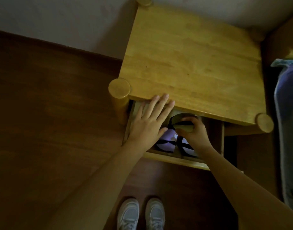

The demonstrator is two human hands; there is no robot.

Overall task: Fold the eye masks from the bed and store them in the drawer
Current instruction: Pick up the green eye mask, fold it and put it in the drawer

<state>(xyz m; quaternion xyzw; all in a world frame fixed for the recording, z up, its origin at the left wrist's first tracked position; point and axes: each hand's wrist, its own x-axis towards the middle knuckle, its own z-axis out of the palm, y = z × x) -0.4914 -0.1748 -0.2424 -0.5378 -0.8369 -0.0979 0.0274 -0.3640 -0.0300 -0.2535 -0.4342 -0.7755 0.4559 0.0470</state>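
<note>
One wooden nightstand (192, 60), one open drawer (175, 159), two hands, left hand (147, 125) and right hand (198, 135), two purple eye masks (166, 140), one olive eye mask (183, 126), two grey shoes (128, 213).

Over the open drawer (178, 161), the left hand (149, 123) lies flat with fingers straight, the right hand (194, 131) curled, pinching something inside.

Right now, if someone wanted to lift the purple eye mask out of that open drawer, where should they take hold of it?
Probably the black strap crossing the purple eye mask, pinched from straight above. The mask lies flat in the drawer, so the strap looks like the easiest part to catch, and the nightstand top overhangs the back.
</note>
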